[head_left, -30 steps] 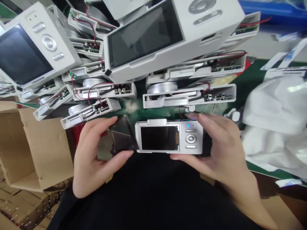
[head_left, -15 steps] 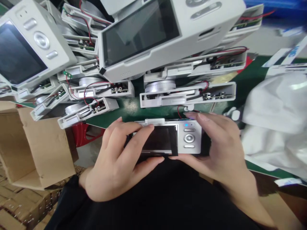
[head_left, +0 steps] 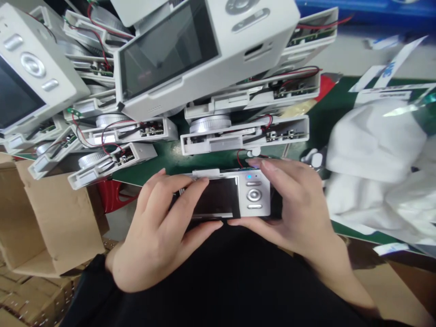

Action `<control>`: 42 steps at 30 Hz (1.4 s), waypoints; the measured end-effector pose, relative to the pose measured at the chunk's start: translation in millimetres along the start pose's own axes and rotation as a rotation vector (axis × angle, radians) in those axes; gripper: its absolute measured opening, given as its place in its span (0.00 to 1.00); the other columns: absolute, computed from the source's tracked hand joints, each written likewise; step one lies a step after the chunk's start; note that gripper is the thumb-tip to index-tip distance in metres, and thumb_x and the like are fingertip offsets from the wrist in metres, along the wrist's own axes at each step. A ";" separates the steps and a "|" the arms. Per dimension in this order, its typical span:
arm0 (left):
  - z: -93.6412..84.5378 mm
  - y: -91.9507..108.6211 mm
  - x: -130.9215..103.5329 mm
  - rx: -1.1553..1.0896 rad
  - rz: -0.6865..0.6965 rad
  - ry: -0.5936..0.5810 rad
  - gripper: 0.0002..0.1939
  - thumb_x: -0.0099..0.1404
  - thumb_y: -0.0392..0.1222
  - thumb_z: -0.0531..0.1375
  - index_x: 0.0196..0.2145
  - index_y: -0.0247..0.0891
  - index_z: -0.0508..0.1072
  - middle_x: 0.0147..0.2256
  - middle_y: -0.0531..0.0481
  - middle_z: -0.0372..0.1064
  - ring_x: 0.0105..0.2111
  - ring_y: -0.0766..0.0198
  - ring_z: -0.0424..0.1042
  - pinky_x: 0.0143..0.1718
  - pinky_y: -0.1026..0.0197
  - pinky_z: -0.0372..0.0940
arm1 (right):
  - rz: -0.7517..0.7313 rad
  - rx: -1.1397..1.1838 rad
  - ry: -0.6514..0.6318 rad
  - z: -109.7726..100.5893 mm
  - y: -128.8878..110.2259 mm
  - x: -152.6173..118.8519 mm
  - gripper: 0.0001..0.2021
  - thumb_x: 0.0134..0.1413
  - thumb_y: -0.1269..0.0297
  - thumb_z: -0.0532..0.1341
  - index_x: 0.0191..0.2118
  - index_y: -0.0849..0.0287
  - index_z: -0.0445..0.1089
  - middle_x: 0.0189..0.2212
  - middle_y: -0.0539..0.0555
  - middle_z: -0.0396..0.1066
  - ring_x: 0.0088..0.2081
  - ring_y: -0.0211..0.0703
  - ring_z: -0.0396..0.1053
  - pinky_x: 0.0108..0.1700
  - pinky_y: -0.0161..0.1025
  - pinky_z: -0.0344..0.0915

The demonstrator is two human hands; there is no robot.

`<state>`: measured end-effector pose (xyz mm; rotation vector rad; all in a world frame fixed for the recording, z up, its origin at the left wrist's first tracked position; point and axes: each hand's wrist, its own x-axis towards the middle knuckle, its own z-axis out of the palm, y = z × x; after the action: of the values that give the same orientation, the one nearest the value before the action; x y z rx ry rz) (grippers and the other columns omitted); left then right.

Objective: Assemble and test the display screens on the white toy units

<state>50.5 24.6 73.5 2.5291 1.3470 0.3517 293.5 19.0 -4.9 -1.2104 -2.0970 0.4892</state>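
Between my two hands is a white digital camera (head_left: 254, 210), its back with the dark screen and silver buttons facing me. A small blue light glows above its round button, and a red wire shows at its top edge. My left hand (head_left: 156, 227) grips the screen end, fingers over the top left corner and thumb along the lower edge. My right hand (head_left: 299, 200) is closed around the button end, fingertips at the top and thumb underneath. Beyond lies an opened camera body (head_left: 245, 136) with a silver dial and exposed circuit parts.
Several white camera bodies are piled at the back, with a large one (head_left: 204, 77) on top and another camera (head_left: 34, 81) at the left. White bags (head_left: 374, 145) lie at the right on the green table (head_left: 313, 122). A cardboard box (head_left: 57, 218) stands at lower left.
The whole view has shifted, so the piled cameras and my hands appear farther left. Both hands keep the same hold on the camera, and the blue light stays lit.
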 end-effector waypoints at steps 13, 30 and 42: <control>-1.5 1.2 5.3 0.027 0.021 -0.074 0.22 0.74 0.44 0.66 0.59 0.27 0.71 0.50 0.40 0.70 0.53 0.51 0.71 0.68 0.49 0.62 | 0.016 0.013 -0.011 -2.6 -1.1 1.9 0.42 0.70 0.43 0.60 0.80 0.52 0.45 0.54 0.62 0.78 0.54 0.63 0.78 0.54 0.60 0.75; -1.7 0.6 5.2 0.040 0.006 -0.090 0.24 0.74 0.46 0.65 0.61 0.30 0.70 0.49 0.39 0.72 0.53 0.50 0.73 0.67 0.46 0.66 | 0.013 0.009 -0.005 -0.8 -1.8 3.0 0.42 0.71 0.42 0.59 0.80 0.53 0.45 0.54 0.62 0.78 0.54 0.62 0.78 0.55 0.58 0.74; -4.4 3.4 7.2 0.034 -0.022 -0.116 0.24 0.74 0.47 0.65 0.62 0.34 0.72 0.50 0.39 0.75 0.52 0.47 0.74 0.66 0.37 0.68 | -0.037 -0.008 0.051 0.5 0.6 -0.1 0.43 0.66 0.41 0.65 0.76 0.58 0.53 0.52 0.63 0.79 0.50 0.58 0.78 0.54 0.56 0.73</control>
<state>55.6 29.3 79.4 2.5178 1.3464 0.1758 293.6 19.2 -5.7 -1.1739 -2.0762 0.4293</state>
